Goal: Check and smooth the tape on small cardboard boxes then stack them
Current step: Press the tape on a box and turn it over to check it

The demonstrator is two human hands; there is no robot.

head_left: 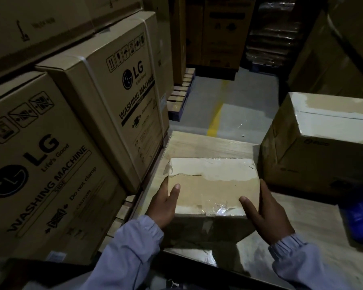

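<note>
Your left hand (163,206) and right hand (269,216) grip small box (212,191) by its 2 sides, thumbs on top. Box low over desk (197,143), contact unclear; larger box (323,147) near, to right.

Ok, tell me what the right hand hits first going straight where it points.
Probably the larger box, near its left corner: the right hand points forward beside the small box. Depth is unclear; it might pass.

Small cardboard box (213,185), top face up (clear tape (220,208) crinkled at front edge); bigger taped box (323,141) alongside.
</note>
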